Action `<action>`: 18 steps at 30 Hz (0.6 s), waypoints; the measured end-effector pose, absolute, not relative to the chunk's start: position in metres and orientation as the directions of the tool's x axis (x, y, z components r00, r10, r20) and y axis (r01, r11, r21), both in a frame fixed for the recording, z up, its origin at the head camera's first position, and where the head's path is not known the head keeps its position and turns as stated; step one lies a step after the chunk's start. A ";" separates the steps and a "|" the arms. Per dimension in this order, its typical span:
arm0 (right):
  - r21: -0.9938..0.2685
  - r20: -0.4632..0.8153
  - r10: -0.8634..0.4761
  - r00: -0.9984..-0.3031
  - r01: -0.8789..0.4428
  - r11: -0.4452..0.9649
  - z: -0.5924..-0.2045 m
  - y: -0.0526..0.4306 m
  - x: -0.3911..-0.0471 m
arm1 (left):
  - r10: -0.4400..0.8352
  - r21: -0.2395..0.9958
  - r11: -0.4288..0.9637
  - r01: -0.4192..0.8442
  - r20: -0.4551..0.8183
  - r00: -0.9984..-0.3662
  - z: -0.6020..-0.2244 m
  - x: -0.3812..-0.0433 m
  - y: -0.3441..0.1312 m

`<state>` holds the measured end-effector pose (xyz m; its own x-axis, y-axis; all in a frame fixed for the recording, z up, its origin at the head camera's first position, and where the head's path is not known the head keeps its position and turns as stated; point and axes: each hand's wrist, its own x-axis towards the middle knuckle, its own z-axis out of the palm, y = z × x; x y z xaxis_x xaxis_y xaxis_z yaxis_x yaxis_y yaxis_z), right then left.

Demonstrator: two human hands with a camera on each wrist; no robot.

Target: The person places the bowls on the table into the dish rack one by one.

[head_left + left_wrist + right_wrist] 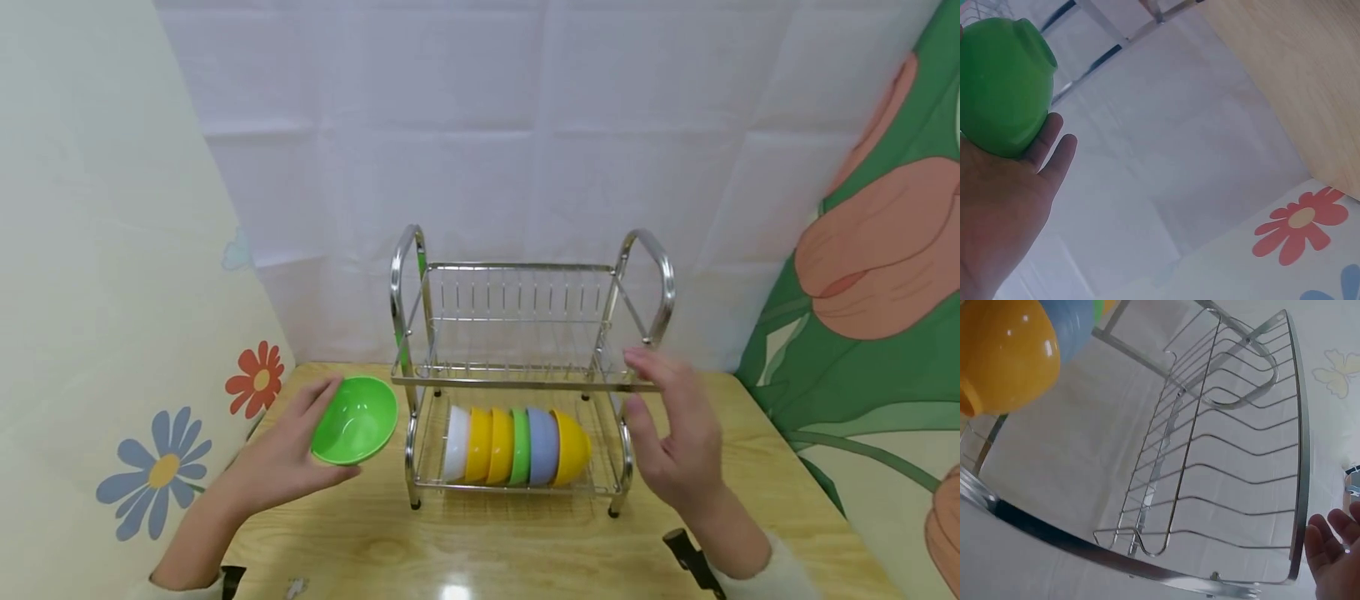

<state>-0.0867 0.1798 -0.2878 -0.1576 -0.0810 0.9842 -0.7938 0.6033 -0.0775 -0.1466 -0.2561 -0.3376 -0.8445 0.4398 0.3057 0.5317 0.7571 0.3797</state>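
Note:
A green bowl (355, 421) is in my left hand (288, 454), left of the rack in the head view; its hollow faces up and toward me. The left wrist view shows the outside of that green bowl (1007, 87) against the palm and fingers. My right hand (678, 433) holds nothing; its fingers are loosely bent beside the right end of the two-tier metal dish rack (525, 385). On the lower tier, several bowls stand on edge in a nested row: a white bowl (455, 444), yellow ones, a green one, a blue-grey bowl (543, 446) and a yellow bowl (573, 448) at the right end.
The rack stands on a wooden table (360, 533) before a white cloth backdrop (480, 150). Its upper tier (517, 321) has wire slots and curved side handles. Flower-printed panels flank the table. A small pale mark (296, 588) lies near the table's front edge.

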 end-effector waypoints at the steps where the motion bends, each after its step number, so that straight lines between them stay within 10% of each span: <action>1: -0.079 0.985 -0.081 -0.155 -0.806 0.587 -0.290 0.177 -0.086 | 0.443 0.384 0.754 0.533 0.302 -0.844 -0.337 -0.144 -0.255; 9: -0.094 0.988 -0.067 -0.140 -0.883 0.460 -0.313 0.157 -0.079 | 0.496 0.362 0.727 0.584 0.312 -0.811 -0.327 -0.126 -0.239; 18: -0.265 0.937 -0.108 -0.331 -0.879 0.397 -0.352 0.143 -0.082 | 0.547 0.346 0.691 0.635 0.323 -0.772 -0.327 -0.115 -0.214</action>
<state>-0.0817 0.1435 -0.3523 -0.3312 -0.1084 0.9373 -0.8788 0.3971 -0.2646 -0.1150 -0.2135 -0.3270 -0.7721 0.5474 0.3226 0.6346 0.6909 0.3464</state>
